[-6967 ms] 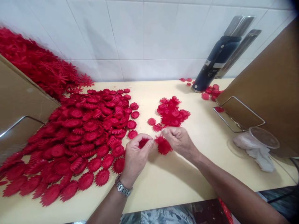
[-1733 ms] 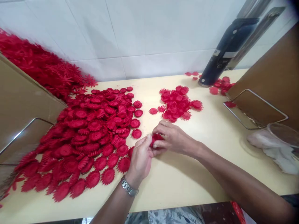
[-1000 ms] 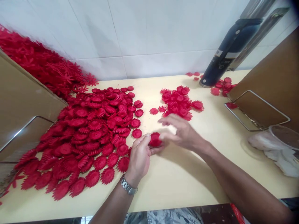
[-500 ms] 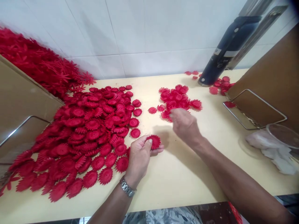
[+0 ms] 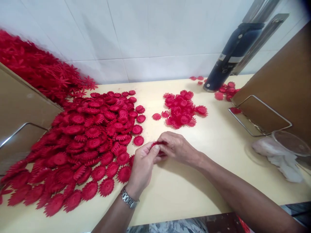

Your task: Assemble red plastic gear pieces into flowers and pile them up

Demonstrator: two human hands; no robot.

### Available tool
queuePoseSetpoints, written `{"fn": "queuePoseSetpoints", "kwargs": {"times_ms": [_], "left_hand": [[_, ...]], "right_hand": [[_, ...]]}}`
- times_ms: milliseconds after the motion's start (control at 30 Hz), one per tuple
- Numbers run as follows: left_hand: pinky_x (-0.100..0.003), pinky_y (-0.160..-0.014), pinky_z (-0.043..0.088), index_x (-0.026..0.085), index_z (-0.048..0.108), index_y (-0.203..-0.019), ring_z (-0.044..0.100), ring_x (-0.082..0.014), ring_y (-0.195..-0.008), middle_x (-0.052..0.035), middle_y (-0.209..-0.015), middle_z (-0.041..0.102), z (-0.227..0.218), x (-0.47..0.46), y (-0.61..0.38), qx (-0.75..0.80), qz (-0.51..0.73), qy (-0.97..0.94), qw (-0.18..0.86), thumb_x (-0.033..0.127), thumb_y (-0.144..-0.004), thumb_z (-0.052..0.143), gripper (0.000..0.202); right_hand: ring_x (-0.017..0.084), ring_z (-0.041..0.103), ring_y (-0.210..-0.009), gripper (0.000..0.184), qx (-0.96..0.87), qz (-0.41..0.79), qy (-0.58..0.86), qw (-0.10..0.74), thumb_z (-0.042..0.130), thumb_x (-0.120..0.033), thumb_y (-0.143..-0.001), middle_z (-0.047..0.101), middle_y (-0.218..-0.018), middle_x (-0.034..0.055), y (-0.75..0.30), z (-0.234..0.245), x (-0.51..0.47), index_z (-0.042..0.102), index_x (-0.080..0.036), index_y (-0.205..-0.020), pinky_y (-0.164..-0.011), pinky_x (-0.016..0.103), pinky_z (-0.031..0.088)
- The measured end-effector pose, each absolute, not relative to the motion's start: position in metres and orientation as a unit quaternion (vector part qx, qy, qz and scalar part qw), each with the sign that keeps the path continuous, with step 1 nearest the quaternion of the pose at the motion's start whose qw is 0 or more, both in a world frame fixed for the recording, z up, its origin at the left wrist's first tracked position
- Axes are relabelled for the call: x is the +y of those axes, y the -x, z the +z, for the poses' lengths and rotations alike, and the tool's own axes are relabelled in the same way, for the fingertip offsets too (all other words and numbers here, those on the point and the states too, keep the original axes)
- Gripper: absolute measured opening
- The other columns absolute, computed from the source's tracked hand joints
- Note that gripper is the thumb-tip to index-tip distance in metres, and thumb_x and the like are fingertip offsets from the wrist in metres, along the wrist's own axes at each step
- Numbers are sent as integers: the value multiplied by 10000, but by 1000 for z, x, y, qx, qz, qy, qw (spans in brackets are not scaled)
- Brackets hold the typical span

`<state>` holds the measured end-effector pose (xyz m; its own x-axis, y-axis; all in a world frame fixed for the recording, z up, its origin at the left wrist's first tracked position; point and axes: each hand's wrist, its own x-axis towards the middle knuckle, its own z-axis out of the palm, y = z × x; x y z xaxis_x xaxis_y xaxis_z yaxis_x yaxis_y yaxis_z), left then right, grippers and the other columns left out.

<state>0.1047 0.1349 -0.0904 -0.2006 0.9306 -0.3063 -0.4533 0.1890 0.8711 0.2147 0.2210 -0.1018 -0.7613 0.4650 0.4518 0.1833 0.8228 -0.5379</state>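
Both hands meet over the cream table [image 5: 194,181] on one red plastic flower piece [image 5: 156,144], which shows only as a thin red sliver between the fingers. My left hand [image 5: 142,166], with a metal watch on its wrist, pinches the piece from the left. My right hand [image 5: 177,148] closes its fingers over it from the right. A big spread of red toothed flower discs [image 5: 89,142] lies just left of my hands. A smaller pile of red flower pieces [image 5: 182,108] sits behind my right hand.
A heap of red star-shaped pieces [image 5: 41,72] rises behind a cardboard divider [image 5: 21,110] at the left. A dark blue bottle [image 5: 229,60] leans on the tiled wall. At the right stand a cardboard panel [image 5: 279,87], a wire frame [image 5: 259,116] and a clear lidded cup [image 5: 283,145].
My right hand had reached back to the small pile half a second ago and has come forward again to meet the left hand on the flower piece, which is now mostly covered.
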Motion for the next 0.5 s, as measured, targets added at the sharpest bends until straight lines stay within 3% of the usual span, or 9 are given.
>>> {"fn": "queuePoseSetpoints", "kwargs": {"times_ms": [133,300,400,500], "left_hand": [[-282,-680,520,122,649,-798,637,-160,-723,-43,-747,680,-95,136,-105,522,593,-253,559,258,-723,609,160],[-292,-602,531,116,624,-699,637,-162,-598,-14,-600,636,-95,136,-106,552,589,-223,546,254,-689,623,138],[-299,-610,532,111,608,-675,645,-165,-574,-15,-587,624,-93,136,-106,558,589,-198,551,258,-672,640,150],[-294,-624,530,110,613,-700,656,-170,-599,-30,-632,641,-92,138,-105,541,595,-186,564,257,-665,653,157]], "right_hand": [[103,475,-556,200,-920,188,196,283,388,-140,-880,549,-619,7,-214,-105,219,509,-162,-722,-522,209,361],[139,461,-529,274,-896,-19,301,326,334,-94,-868,545,-577,43,-223,-104,239,552,-140,-709,-504,255,344],[201,533,-728,229,-843,-102,410,332,375,-99,-856,619,-780,106,-244,-96,264,594,-122,-920,-639,307,399],[271,495,-992,292,-838,-95,422,333,480,-192,-842,577,-1085,137,-254,-89,273,534,-163,-1127,-800,406,392]]}}
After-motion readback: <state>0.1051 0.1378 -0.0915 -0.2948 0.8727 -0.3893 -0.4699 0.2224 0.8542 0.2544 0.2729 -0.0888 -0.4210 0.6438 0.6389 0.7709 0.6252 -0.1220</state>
